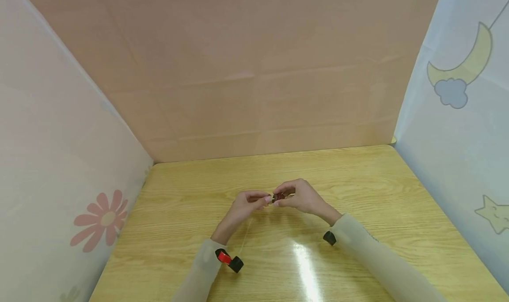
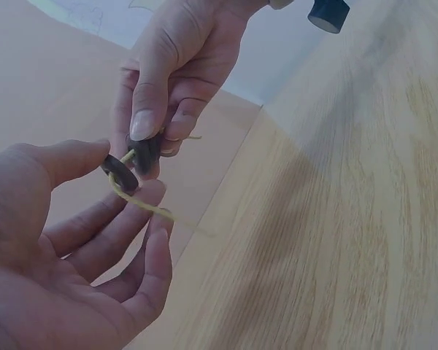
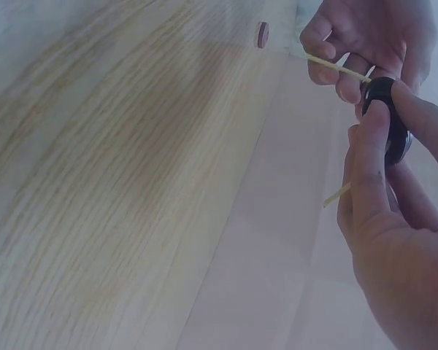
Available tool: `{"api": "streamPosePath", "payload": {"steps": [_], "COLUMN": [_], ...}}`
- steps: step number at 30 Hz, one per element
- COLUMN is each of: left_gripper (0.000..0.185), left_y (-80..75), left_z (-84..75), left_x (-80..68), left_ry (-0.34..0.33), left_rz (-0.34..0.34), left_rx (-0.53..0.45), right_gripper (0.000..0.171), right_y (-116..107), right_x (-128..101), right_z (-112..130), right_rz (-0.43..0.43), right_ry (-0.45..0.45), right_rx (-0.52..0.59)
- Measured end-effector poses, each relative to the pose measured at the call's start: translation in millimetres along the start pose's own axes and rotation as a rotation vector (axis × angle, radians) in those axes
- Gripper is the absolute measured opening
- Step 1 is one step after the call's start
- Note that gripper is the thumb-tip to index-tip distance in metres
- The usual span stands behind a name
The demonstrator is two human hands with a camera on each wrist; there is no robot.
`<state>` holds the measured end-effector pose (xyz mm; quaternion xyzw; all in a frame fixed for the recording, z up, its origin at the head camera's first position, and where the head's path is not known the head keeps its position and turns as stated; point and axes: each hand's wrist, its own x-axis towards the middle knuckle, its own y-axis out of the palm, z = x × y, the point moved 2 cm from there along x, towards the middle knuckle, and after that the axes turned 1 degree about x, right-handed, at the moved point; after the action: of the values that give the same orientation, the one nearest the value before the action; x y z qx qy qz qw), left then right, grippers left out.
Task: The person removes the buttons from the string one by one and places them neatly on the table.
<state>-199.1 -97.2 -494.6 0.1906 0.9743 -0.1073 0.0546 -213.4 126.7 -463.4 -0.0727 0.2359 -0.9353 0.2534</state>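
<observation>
Both hands meet above the wooden table. My left hand [image 1: 247,203] pinches a dark round disc [image 2: 120,173] between thumb and fingertips. My right hand [image 1: 301,197] grips several dark discs [image 2: 144,152] stacked face to face; they look dark red [image 1: 280,197] in the head view. A thin yellow string [image 2: 142,205] runs through the discs and past the left fingers, and its long part hangs down towards the left wrist. In the right wrist view a short tail of the string [image 3: 336,195] sticks out beside the right fingers, which partly hide the stack.
The light wooden table [image 1: 183,231] lies under both hands. A pinkish-brown sheet [image 1: 254,94] rises along its far edge, with pale printed sheets [image 1: 43,138] at the sides. Black camera mounts sit on the wrists; a red piece [image 1: 224,258] is on the left one.
</observation>
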Motion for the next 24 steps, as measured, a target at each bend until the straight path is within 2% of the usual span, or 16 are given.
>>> {"api": "streamPosePath", "payload": {"steps": [6,14,20,24], "left_gripper": [0.043,0.045,0.047,0.046], "left_y": [-5.0,-10.5,-13.6,-15.2], "left_z": [-1.8,-1.4,1.3,1.1], "left_x": [-3.3,-5.0,-4.7,-5.7], "left_ry": [0.029,0.028,0.034,0.026], "left_rz": [0.012,0.027,0.028,0.004], "left_rx": [-0.007,-0.065,-0.034,0.008], "right_gripper": [0.027,0.030,0.031,0.031], "right_y": [-0.7,-1.7,-2.2,-2.6], "right_x": [0.0,0.0,0.4,0.9], "right_z": [0.2,-1.1,-1.5,-1.6], "right_rz": [0.000,0.000,0.000,0.000], "right_ry": [-0.012,-0.008,-0.003,0.005], "right_rx": [0.012,0.024,0.024,0.032]}}
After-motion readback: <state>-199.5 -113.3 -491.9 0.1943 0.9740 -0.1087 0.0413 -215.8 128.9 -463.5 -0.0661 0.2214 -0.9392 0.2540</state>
